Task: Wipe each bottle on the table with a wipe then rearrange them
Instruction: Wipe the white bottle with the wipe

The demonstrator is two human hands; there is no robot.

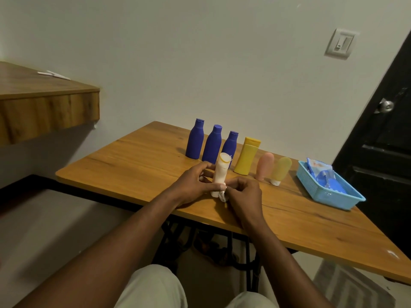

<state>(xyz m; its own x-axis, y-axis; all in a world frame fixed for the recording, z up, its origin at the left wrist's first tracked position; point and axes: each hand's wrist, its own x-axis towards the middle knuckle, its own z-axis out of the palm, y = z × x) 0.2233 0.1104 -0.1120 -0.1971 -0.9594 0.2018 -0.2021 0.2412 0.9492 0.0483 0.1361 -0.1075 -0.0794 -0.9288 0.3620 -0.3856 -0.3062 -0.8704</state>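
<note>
Above the wood-grain table [133, 161], left hand [191, 185] grips a cylindrical cream tube [220, 172], right hand [242, 196] pinches a crumpled wipe [223, 197].

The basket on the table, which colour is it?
Light blue basket, seen in the head view.

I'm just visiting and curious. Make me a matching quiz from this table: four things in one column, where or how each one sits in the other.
1 white tube
2 yellow bottle
3 blue basket
4 olive tube

A stands beside the blue bottles
B stands on its white cap
C gripped by the left hand
D at the right end of the table

Pairs: 1-C, 2-A, 3-D, 4-B.
</note>
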